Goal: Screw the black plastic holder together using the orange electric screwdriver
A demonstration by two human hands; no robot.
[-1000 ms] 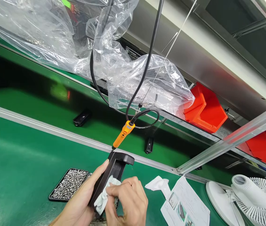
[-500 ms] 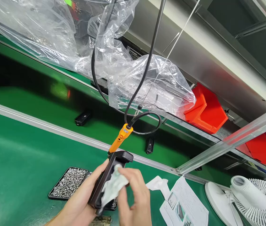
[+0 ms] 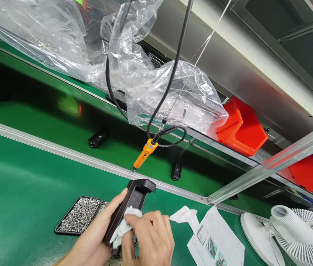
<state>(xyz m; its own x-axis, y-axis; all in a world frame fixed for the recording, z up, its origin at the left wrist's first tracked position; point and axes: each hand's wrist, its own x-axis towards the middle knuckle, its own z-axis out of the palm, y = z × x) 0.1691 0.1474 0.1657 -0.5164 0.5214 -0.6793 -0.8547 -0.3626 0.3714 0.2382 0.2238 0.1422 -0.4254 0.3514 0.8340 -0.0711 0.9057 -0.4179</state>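
My left hand [image 3: 98, 231] grips a long black plastic housing [image 3: 138, 195] from its left side, holding it tilted above the green bench. A crumpled white cloth or tissue [image 3: 125, 223] is pinched in my right hand [image 3: 150, 236] and pressed into the lower part of the housing's recess. A small bright spot, perhaps a screw, shows in the recess just above the cloth. Beyond the housing's upper end hangs an orange electric screwdriver [image 3: 146, 153], its tip apart from the housing. The lower end of the housing is partly hidden by my fingers and the cloth.
A black tray [image 3: 80, 215] of small metal parts lies left of my hands. To the right are a printed sheet [image 3: 214, 240], a white tissue [image 3: 185, 216] and a white fan [image 3: 295, 232]. Plastic bags [image 3: 173, 96] and red bins [image 3: 239, 127] sit on the shelf.
My right hand has slid the cloth down along the recess, uncovering its upper part. The hanging screwdriver has swung slightly up and right, while my left hand keeps its hold.
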